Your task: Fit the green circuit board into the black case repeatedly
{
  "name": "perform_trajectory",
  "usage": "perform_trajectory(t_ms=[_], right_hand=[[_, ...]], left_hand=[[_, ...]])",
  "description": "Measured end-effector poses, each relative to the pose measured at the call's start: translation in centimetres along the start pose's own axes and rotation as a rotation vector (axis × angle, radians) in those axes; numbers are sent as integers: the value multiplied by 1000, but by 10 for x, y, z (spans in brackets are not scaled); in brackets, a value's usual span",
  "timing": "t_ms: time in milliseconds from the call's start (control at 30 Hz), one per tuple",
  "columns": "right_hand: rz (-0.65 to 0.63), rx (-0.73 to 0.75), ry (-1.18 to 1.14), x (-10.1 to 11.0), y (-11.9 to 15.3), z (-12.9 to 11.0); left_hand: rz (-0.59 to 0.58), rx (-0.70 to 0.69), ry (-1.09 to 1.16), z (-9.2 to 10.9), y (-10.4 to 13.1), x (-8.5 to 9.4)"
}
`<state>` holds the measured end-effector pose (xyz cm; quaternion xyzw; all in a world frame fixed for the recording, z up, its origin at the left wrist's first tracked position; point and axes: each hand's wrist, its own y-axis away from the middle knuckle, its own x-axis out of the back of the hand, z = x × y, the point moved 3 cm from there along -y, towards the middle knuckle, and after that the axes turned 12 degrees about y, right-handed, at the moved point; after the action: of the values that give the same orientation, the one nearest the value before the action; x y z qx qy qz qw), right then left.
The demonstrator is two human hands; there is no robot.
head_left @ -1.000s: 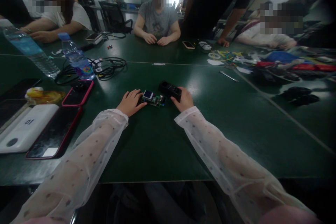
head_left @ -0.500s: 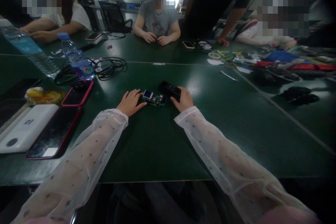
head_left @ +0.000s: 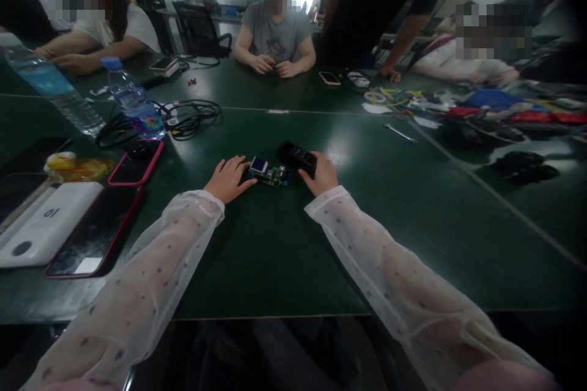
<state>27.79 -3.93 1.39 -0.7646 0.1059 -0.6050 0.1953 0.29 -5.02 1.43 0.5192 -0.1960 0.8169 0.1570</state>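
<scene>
A small green circuit board (head_left: 270, 174) with a little square screen lies on the dark green table. My left hand (head_left: 229, 178) rests at its left end, fingers spread and stretched out, with the thumb and index fingertip at the board's edge. Just right of the board and slightly farther away is a black rectangular plastic case (head_left: 296, 157) with openings in its top face. Its right end is gripped between the thumb and fingers of my right hand (head_left: 323, 174). The far fingertips of that hand are hidden behind the case.
On the left lie several phones, including a pink-edged one (head_left: 136, 162), a white device (head_left: 48, 223), water bottles (head_left: 135, 101) and coiled black cables (head_left: 197, 117). A wrench (head_left: 400, 132) and a heap of wires (head_left: 403, 98) are at right. Other people sit across the table (head_left: 293, 256).
</scene>
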Motion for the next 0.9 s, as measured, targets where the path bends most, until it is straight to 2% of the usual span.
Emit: perform_trajectory(t_ms=[900], right_hand=[[15, -7, -21, -1, 0, 2]], left_hand=[[-4, 0, -9, 0, -1, -1]])
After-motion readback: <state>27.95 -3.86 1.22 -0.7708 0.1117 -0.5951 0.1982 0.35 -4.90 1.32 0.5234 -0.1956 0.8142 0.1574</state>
